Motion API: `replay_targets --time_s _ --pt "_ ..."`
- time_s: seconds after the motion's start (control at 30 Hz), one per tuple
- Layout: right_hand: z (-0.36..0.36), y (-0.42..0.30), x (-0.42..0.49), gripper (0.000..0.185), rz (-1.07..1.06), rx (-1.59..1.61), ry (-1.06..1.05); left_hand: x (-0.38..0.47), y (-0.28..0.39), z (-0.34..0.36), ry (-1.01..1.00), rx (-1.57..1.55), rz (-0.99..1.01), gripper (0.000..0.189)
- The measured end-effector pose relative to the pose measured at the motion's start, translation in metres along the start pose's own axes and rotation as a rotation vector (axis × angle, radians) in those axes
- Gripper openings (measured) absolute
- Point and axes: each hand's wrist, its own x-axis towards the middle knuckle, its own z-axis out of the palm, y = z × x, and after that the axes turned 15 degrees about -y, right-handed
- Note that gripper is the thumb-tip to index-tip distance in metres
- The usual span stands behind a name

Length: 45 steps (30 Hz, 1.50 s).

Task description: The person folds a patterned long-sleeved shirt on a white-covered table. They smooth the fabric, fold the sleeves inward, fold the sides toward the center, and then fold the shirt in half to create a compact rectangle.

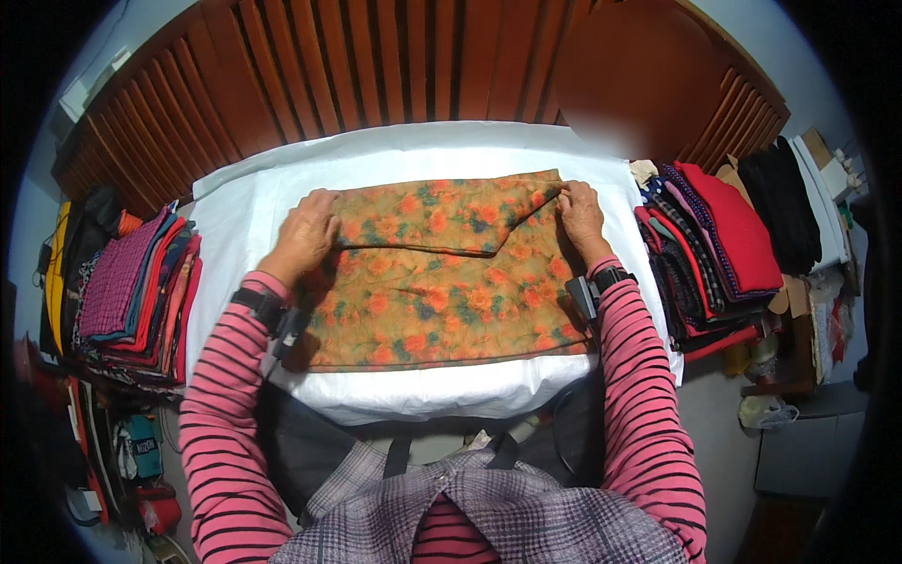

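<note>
A garment of orange and olive floral fabric (430,296) lies folded on a white cloth (239,211) in front of me. Its upper part forms a layer folded over, with a slanting edge at the right. My left hand (310,222) is at the upper left corner of the garment, fingers curled against the edge. At the upper right corner, my right hand (581,211) pinches the fabric near the slanting fold. Both wrists wear dark straps with small devices.
Stacked folded clothes (123,282) stand on the left, and another pile (733,233) stands on the right. Black folded fabric (779,204) is beyond the right pile. A slatted wooden headboard (394,63) rises behind the white cloth.
</note>
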Motion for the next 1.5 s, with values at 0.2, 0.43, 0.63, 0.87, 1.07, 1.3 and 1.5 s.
replay_targets --time_s 0.2,0.43,0.63,0.87,1.07,1.3,1.5 --pt "-0.008 -0.005 0.023 0.025 -0.063 0.152 -0.092 0.03 0.037 0.032 0.072 -0.156 -0.242 0.037" --pt "-0.013 -0.013 0.047 0.029 -0.021 0.164 -0.45 0.054 -0.006 0.097 0.049 -0.067 -0.109 0.047" --pt "-0.031 -0.007 0.074 0.025 -0.23 0.124 -0.39 0.049 -0.023 0.128 0.058 0.162 -0.112 0.059" --pt "0.001 -0.007 0.062 0.031 -0.135 0.122 -0.304 0.047 -0.019 0.126 0.052 0.173 -0.116 0.058" --pt "-0.007 -0.011 0.035 0.035 0.219 0.343 -0.109 0.049 -0.02 0.131 0.08 0.161 -0.126 0.058" --pt "-0.008 -0.045 0.005 0.04 0.455 1.12 -0.358 0.051 -0.02 0.132 0.088 0.147 -0.137 0.057" --pt "0.0 -0.067 0.003 0.037 0.379 1.305 -0.367 0.05 -0.021 0.134 0.085 0.129 -0.141 0.056"
